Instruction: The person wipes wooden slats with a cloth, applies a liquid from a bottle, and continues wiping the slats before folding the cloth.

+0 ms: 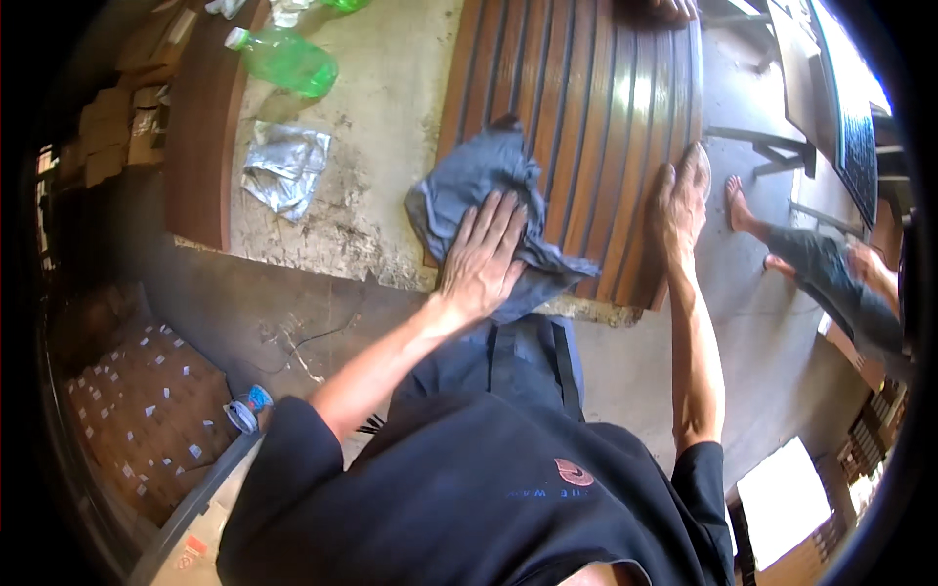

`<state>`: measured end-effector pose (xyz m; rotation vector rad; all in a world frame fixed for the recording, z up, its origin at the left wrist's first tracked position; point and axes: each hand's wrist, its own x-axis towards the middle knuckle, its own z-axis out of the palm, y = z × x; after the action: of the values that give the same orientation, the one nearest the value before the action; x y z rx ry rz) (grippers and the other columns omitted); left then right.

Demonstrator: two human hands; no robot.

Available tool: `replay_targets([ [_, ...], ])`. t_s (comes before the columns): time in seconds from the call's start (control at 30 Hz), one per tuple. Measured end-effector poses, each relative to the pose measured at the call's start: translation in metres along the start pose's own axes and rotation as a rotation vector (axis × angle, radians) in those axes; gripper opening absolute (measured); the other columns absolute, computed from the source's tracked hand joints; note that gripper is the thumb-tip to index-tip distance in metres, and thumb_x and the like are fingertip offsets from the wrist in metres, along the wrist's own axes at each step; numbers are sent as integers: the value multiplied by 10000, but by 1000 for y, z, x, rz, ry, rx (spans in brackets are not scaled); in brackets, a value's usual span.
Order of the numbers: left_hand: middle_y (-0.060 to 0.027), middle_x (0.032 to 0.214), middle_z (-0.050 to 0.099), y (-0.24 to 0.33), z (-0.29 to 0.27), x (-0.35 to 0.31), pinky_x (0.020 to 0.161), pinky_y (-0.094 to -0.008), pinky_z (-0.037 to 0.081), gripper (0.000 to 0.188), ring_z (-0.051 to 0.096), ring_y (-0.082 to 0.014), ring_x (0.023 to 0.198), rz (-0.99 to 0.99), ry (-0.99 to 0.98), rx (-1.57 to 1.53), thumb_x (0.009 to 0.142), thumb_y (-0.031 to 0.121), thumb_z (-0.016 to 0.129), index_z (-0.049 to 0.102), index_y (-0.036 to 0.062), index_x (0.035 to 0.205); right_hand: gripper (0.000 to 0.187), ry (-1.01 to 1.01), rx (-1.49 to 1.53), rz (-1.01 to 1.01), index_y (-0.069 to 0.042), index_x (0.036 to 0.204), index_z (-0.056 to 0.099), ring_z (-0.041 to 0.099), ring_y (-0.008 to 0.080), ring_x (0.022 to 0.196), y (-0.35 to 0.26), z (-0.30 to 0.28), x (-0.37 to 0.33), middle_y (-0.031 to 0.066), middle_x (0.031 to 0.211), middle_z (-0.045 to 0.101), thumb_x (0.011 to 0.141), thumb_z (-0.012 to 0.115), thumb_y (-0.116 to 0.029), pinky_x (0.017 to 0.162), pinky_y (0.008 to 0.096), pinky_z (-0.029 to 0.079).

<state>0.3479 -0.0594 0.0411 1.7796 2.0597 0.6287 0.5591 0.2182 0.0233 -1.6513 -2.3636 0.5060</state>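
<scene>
Mid-wipe: left hand (486, 256) fingers flat, spread on grey rag (479, 200) over slatted wood panel (596, 117); right hand (681, 195) flat, steadying edge.

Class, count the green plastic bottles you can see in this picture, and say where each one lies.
2. One green plastic bottle lies on its side on the concrete slab, upper left. A second green bottle is cut off by the top edge. Others may be hidden.

Stained concrete floor (381, 117), green plastic bottle (288, 61), crumpled foil (285, 168), bright daylight.
</scene>
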Motion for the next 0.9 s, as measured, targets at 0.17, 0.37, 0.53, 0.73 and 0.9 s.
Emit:
replay_targets([
  [0.17, -316, 1711, 313, -79, -2, 122, 1280, -644, 246, 756, 272, -491, 1603, -98, 285, 266, 1036, 361, 571, 374, -74, 1623, 668, -54, -7, 59, -76, 1709, 239, 406, 481, 1520, -9, -7, -2, 254, 1710, 320, 1142, 408, -388, 1199, 538, 428],
  [0.37, -312, 1650, 431, -134, -11, 216, 1271, -604, 303, 654, 364, -480, 1563, -63, 489, 336, 1083, 379, 495, 495, -80, 1548, 654, 8, 10, -57, 9, 1656, 315, 417, 497, 1492, -11, 8, 0, 317, 1643, 378, 1115, 455, -331, 1225, 525, 378],
  [0.53, -290, 1739, 270, -38, 6, 57, 1309, -634, 205, 762, 227, -466, 1628, -44, 58, 175, 984, 236, 561, 332, -62, 1647, 641, 148, 57, -83, 19, 1624, 366, 554, 552, 1342, -3, 23, 24, 367, 1544, 466, 1105, 507, -329, 1103, 571, 488],
  [0.73, -331, 1747, 207, 36, 41, 60, 1335, -614, 137, 771, 186, -477, 1638, -57, 55, 120, 1021, 230, 533, 257, -107, 1657, 656, 85, 9, -58, 16, 1627, 355, 573, 527, 1339, 16, 4, -2, 365, 1539, 477, 1105, 500, -353, 1095, 562, 500],
  [0.9, -324, 1742, 228, -29, 51, 209, 1340, -581, 174, 723, 223, -468, 1628, -47, 341, 199, 1093, 343, 423, 306, -130, 1627, 649, 53, 66, -74, 3, 1626, 368, 596, 530, 1288, -27, 18, 14, 339, 1493, 518, 1108, 515, -359, 1050, 566, 515],
])
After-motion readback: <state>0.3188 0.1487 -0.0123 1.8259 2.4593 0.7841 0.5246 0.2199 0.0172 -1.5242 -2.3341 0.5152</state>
